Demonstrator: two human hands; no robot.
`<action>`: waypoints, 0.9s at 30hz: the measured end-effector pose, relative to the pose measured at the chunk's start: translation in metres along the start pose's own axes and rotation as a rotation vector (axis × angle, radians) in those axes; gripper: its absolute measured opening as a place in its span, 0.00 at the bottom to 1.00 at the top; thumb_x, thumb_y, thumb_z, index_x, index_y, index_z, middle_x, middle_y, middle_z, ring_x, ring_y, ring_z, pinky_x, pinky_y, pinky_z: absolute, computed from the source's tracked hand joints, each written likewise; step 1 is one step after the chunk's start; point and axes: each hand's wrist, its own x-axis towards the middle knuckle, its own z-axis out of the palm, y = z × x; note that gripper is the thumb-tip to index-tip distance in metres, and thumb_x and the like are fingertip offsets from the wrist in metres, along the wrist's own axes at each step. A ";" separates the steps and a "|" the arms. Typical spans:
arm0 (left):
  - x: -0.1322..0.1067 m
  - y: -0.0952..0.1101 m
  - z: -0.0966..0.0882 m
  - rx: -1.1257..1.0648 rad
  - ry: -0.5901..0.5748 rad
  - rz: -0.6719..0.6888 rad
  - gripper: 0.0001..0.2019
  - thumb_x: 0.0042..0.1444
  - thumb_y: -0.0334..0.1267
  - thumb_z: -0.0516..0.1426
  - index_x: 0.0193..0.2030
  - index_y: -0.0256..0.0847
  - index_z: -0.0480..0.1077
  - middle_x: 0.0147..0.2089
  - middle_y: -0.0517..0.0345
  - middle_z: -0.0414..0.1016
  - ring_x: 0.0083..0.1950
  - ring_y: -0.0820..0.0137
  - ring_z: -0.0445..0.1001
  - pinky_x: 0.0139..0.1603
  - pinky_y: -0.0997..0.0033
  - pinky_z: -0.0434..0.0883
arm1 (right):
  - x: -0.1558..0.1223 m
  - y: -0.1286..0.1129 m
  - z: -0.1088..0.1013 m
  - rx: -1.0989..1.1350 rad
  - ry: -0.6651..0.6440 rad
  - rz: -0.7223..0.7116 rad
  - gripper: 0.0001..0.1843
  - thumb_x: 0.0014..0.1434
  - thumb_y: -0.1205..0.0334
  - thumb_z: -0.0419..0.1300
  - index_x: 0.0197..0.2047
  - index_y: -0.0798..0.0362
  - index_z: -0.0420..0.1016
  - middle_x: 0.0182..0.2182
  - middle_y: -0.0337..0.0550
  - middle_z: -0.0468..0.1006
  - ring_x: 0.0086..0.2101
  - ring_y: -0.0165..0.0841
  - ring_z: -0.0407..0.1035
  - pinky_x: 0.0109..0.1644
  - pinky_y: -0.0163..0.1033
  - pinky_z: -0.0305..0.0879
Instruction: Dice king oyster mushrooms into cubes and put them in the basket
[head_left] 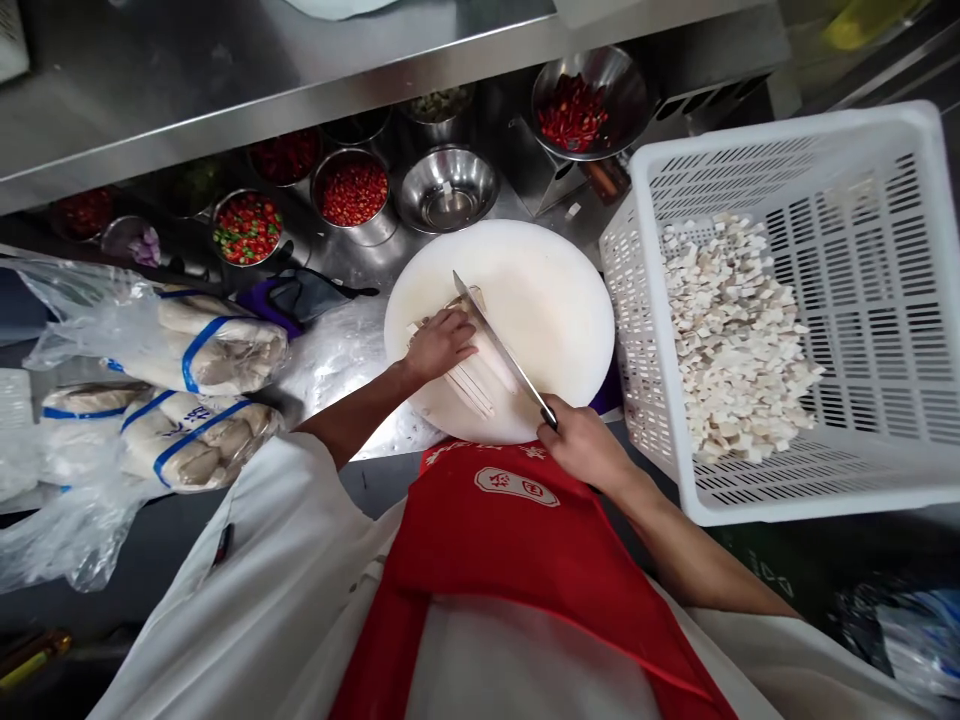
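Note:
A round white cutting board lies in front of me. On it rest pale king oyster mushrooms, cut lengthwise into long strips. My left hand presses down on them with bent fingers, covering part of the pieces. In my right hand is the black handle of a knife. Its long blade slants up and left across the board, along the right side of the mushrooms and close to my left fingertips. Whether the edge is in a mushroom I cannot tell.
At right stands a white slotted basket holding chopped mushroom pieces. Bagged whole mushrooms lie at left. Behind the board are an empty steel bowl, chopped red chillies and a strainer, beneath a steel shelf.

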 end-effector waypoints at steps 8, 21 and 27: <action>0.001 -0.002 0.002 -0.020 0.028 0.023 0.17 0.61 0.48 0.58 0.47 0.36 0.74 0.51 0.48 0.73 0.57 0.59 0.68 0.60 0.60 0.69 | 0.009 -0.009 -0.005 -0.008 -0.025 -0.018 0.16 0.60 0.65 0.50 0.50 0.54 0.71 0.31 0.45 0.79 0.32 0.39 0.72 0.35 0.38 0.53; 0.001 -0.003 0.002 -0.040 0.030 0.058 0.14 0.61 0.46 0.58 0.45 0.36 0.73 0.51 0.46 0.73 0.57 0.59 0.69 0.60 0.58 0.69 | 0.051 -0.023 -0.019 -0.100 -0.122 0.008 0.08 0.58 0.65 0.51 0.39 0.53 0.69 0.35 0.51 0.80 0.36 0.41 0.73 0.35 0.39 0.54; 0.002 -0.004 0.002 -0.018 0.046 0.039 0.16 0.60 0.48 0.59 0.43 0.35 0.73 0.51 0.46 0.74 0.56 0.59 0.70 0.59 0.60 0.70 | 0.039 -0.022 -0.028 -0.021 -0.137 0.017 0.07 0.58 0.65 0.52 0.39 0.53 0.69 0.31 0.49 0.79 0.33 0.39 0.72 0.34 0.38 0.54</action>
